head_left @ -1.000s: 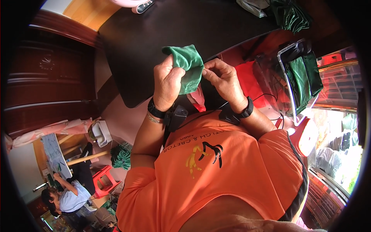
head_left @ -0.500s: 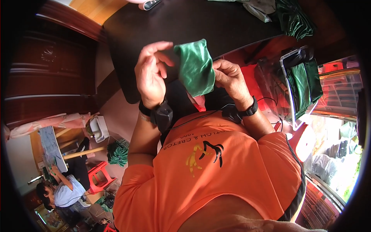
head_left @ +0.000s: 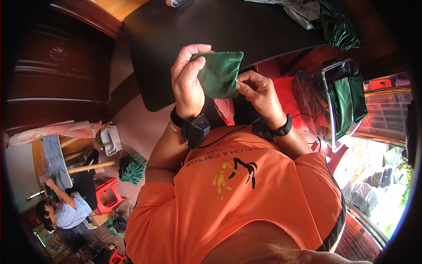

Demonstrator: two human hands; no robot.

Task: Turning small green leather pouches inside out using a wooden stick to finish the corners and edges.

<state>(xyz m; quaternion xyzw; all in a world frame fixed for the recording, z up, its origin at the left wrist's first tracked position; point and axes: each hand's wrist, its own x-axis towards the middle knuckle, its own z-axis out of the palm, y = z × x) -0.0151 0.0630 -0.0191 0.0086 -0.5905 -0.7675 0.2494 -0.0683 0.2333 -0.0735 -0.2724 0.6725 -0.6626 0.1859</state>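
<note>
A small green piece of shiny cloth [head_left: 220, 75], roughly square and possibly a pouch, is held up in front of my chest, near the table edge. My left hand [head_left: 189, 83] grips its left side, the thumb in front and the fingers behind. At the lower right edge, my right hand [head_left: 261, 94] pinches the cloth between thumb and forefinger. Whether the cloth is one layer or several cannot be seen. Both wrists carry black straps.
Beyond my hands lies a black table [head_left: 176, 35], with a pile of green cloth pieces [head_left: 340, 28] and grey cloth [head_left: 303, 11]. A metal-framed holder [head_left: 326, 92] with folded green cloth stands right. Lower left: a co-worker [head_left: 72, 211], a red stool [head_left: 110, 196], a green bundle [head_left: 131, 169].
My left hand has moved right and closed on the cloth's left side; earlier its fingers were apart beside it. The cloth has turned and flattened. My right hand still pinches it.
</note>
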